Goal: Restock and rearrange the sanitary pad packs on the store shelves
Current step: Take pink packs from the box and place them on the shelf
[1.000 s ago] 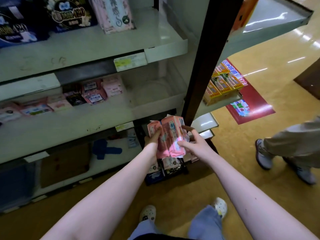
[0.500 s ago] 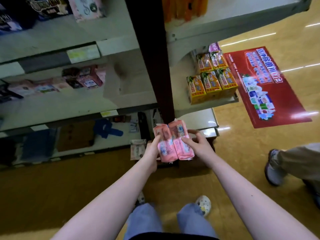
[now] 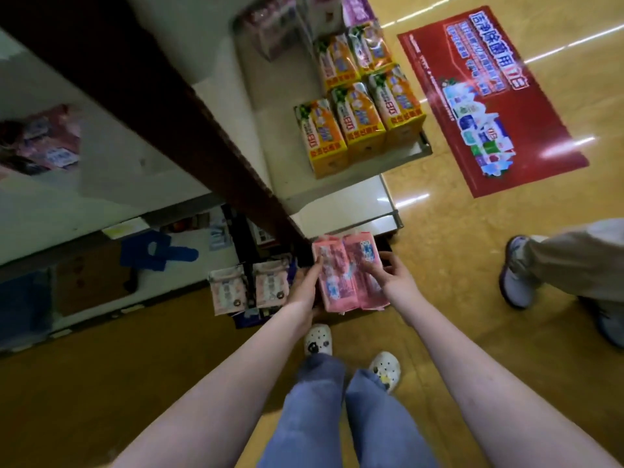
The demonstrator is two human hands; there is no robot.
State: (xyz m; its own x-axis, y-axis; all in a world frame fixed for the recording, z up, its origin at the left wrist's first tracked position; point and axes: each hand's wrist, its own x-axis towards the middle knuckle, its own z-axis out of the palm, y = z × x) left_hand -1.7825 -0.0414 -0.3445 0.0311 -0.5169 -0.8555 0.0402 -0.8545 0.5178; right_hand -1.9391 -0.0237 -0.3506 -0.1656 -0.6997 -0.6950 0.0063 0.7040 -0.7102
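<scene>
**A:** Two pink pad packs point(image 3: 346, 265), side by side and touching, are up in front of the body, right at the foot of the dark shelf post point(image 3: 162, 123).

**B:** And the hands?

**A:** The left hand point(image 3: 305, 292) grips the left pack by its outer edge, with its fingers laid up the front. I can't see the thumb. The right hand point(image 3: 393, 278) is half closed, fingers spread over the face of the right pack and curling round its outer side. The pair is squeezed between the two hands.

**B:** Any edges close by?

**A:** The post itself, its foot almost touching the top corner of the left pack. Just right of the post, the corner of the pale end shelf point(image 3: 354, 204) juts out above the packs. Higher up beside the post stand orange packs point(image 3: 358, 109), lined to the lip of their shelf.

**B:** Where is there room?

**A:** Well right of the post there's open yellow floor point(image 3: 456, 251), with a red floor poster point(image 3: 489, 96) on it, though another person's shoe point(image 3: 516, 275) stands there. Left of the post's foot, two pale packs point(image 3: 250, 288) sit low, near the left hand. The holder's white clogs point(image 3: 319, 339) are straight below.
</scene>
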